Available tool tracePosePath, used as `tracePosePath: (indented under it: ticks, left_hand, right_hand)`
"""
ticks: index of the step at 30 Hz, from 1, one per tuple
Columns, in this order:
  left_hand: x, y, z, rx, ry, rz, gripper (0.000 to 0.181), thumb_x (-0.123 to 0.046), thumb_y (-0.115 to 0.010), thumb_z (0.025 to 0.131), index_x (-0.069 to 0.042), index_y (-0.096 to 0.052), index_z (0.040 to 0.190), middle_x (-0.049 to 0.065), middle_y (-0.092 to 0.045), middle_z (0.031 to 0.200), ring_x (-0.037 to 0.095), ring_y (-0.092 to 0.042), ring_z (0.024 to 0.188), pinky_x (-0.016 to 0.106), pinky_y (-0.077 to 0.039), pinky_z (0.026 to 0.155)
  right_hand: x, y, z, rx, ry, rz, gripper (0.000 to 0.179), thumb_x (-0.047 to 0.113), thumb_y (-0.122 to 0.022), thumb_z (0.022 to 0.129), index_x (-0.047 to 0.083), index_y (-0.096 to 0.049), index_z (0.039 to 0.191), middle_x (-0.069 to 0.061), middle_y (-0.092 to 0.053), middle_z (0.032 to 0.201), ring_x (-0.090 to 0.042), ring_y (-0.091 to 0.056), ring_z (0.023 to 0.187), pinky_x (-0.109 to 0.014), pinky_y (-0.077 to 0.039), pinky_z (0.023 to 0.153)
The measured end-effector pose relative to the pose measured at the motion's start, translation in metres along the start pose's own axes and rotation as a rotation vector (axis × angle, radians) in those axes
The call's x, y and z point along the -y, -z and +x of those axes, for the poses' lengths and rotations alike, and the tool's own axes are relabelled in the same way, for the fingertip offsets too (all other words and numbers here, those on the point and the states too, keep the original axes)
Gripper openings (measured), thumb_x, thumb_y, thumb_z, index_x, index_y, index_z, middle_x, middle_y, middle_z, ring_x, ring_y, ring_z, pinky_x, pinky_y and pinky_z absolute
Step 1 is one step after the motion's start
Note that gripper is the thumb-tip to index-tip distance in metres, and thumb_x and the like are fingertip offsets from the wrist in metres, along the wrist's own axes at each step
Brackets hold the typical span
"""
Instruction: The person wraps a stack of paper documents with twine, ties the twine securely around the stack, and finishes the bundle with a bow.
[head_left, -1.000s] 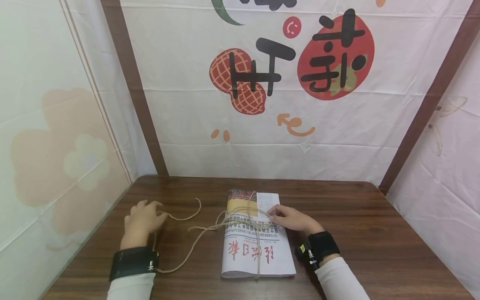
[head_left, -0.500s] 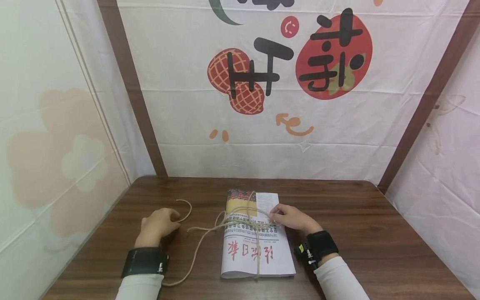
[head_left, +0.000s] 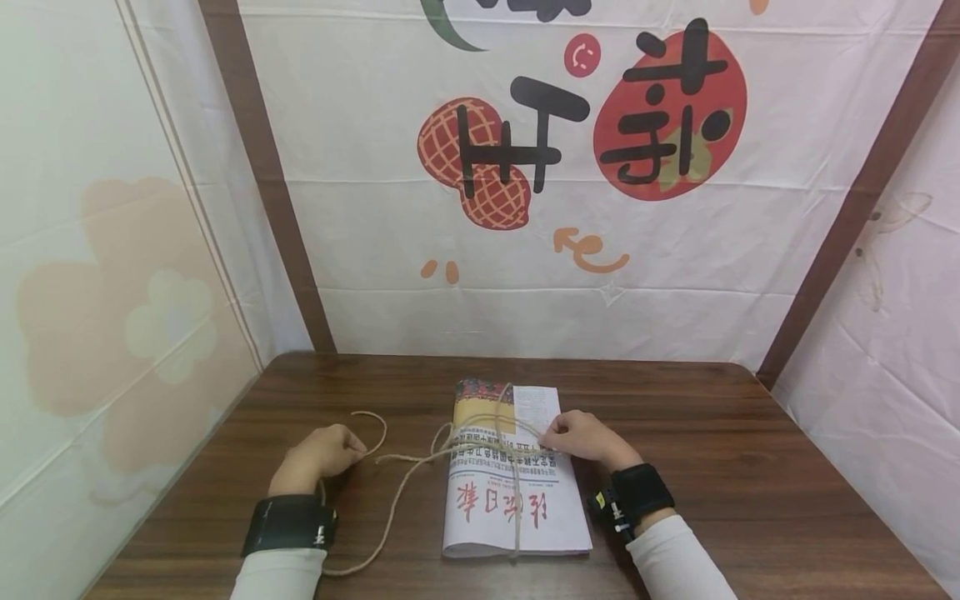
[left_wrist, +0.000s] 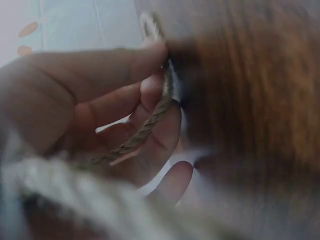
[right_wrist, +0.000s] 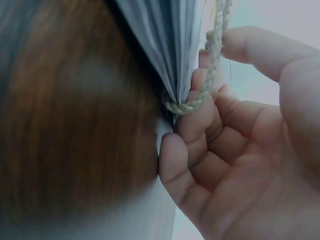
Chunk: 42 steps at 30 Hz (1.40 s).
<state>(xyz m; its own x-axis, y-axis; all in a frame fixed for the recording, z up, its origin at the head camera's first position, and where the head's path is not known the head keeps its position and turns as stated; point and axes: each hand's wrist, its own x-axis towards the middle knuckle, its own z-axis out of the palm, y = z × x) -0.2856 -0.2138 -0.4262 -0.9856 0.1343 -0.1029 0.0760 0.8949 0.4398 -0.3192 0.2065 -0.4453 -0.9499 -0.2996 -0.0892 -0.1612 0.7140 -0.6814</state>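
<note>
A folded stack of newspapers [head_left: 480, 537] lies on the table, with beige twine [head_left: 392, 507] crossing it both lengthwise and widthwise. Left of the stack, my left hand [head_left: 318, 452] pinches the twine near its free end, between thumb and forefinger in the left wrist view, where the twine [left_wrist: 145, 131] also runs past the other fingers. At the stack's right edge, my right hand [head_left: 588, 437] holds the twine. Up close in the right wrist view, the twine [right_wrist: 214, 65] bends round the folded paper edges [right_wrist: 167, 45], and my curled fingers lie against it.
The dark wooden table [head_left: 697, 467] carries the stack near its middle. Behind it hangs a white printed cloth [head_left: 375, 225], with more cloth at both sides. A loose length of twine curves between my left wrist and the stack.
My left hand has moved right along the loose twine and now pinches it closer to its end, whose curl has shifted slightly left. My right hand and the stack stay nearly still.
</note>
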Motion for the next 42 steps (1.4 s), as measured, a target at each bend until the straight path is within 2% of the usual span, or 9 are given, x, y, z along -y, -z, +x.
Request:
tracePosePath:
  ticks: [4,8,13,16,21,24,29,34,42]
  left_hand:
    - [-0.002,0.000,-0.002,0.032,-0.082,-0.003,0.011,-0.008,-0.064,0.094,-0.002,-0.073,0.095,0.015,-0.070,0.101,0.037,-0.063,0.101,0.057,-0.046,0.092]
    - [-0.002,0.005,-0.005,0.024,-0.083,-0.049,0.012,-0.007,-0.061,0.097,0.001,-0.069,0.101,0.014,-0.069,0.099,0.033,-0.064,0.095,0.054,-0.050,0.087]
    - [0.001,0.011,-0.008,-0.060,-0.156,-0.178,0.014,-0.012,-0.064,0.097,-0.003,-0.069,0.107,0.009,-0.070,0.096,0.029,-0.066,0.092,0.052,-0.052,0.084]
    - [0.001,0.014,-0.007,-0.126,-0.213,-0.234,0.022,-0.018,-0.065,0.098,-0.007,-0.071,0.115,0.012,-0.072,0.107,0.035,-0.065,0.104,0.056,-0.049,0.091]
    - [-0.006,0.016,-0.001,-0.215,-0.267,-0.244,0.024,-0.023,-0.064,0.099,-0.010,-0.073,0.117,0.014,-0.070,0.119,0.038,-0.063,0.111,0.057,-0.048,0.093]
    - [-0.014,0.015,0.001,-0.248,-0.284,-0.252,0.023,-0.022,-0.064,0.099,-0.010,-0.073,0.116,0.013,-0.070,0.119,0.036,-0.064,0.110,0.056,-0.049,0.091]
    - [-0.027,0.014,0.002,-0.252,-0.291,-0.288,0.021,-0.022,-0.065,0.098,-0.011,-0.074,0.114,0.011,-0.071,0.114,0.034,-0.065,0.107,0.054,-0.050,0.089]
    - [-0.033,0.013,0.004,-0.277,-0.295,-0.298,0.017,-0.023,-0.071,0.095,-0.013,-0.076,0.107,0.005,-0.074,0.104,0.030,-0.067,0.104,0.053,-0.049,0.092]
    - [-0.043,0.003,0.011,-0.339,-0.320,-0.291,0.013,-0.023,-0.073,0.094,-0.016,-0.077,0.104,0.002,-0.074,0.105,0.027,-0.068,0.103,0.050,-0.051,0.089]
  right_hand:
    - [-0.001,0.000,0.001,-0.005,0.018,0.008,0.021,0.031,-0.072,0.091,0.010,-0.070,0.088,0.000,-0.063,0.078,-0.017,-0.055,0.072,-0.030,-0.041,0.061]
    - [-0.001,0.001,0.002,-0.005,0.041,0.039,0.019,0.029,-0.073,0.091,0.011,-0.068,0.089,0.000,-0.064,0.080,-0.017,-0.056,0.075,-0.031,-0.041,0.062]
    - [-0.002,0.003,0.003,-0.025,0.086,0.082,0.021,0.028,-0.075,0.090,0.011,-0.070,0.101,0.000,-0.065,0.083,-0.018,-0.059,0.076,-0.032,-0.047,0.064]
    - [-0.001,0.005,0.002,-0.052,0.101,0.086,0.024,0.028,-0.076,0.090,0.012,-0.074,0.109,0.000,-0.067,0.085,-0.017,-0.060,0.076,-0.032,-0.048,0.064]
    - [0.001,0.008,0.002,-0.079,0.115,0.107,0.020,0.025,-0.073,0.092,0.014,-0.076,0.108,0.001,-0.067,0.088,-0.019,-0.059,0.081,-0.032,-0.047,0.067]
    - [0.003,0.010,0.002,-0.081,0.131,0.140,0.019,0.024,-0.071,0.093,0.013,-0.074,0.107,0.001,-0.068,0.092,-0.020,-0.060,0.087,-0.034,-0.047,0.072]
    - [0.003,0.012,0.001,-0.086,0.150,0.160,0.020,0.025,-0.071,0.093,0.012,-0.073,0.109,0.002,-0.068,0.095,-0.020,-0.060,0.093,-0.037,-0.047,0.078]
    - [0.002,0.011,0.000,-0.075,0.156,0.179,0.022,0.026,-0.071,0.093,0.013,-0.073,0.110,0.002,-0.068,0.095,-0.021,-0.059,0.093,-0.038,-0.045,0.079]
    - [0.005,0.012,-0.001,-0.078,0.171,0.223,0.024,0.026,-0.071,0.093,0.012,-0.072,0.112,0.000,-0.068,0.096,-0.022,-0.060,0.093,-0.038,-0.045,0.079]
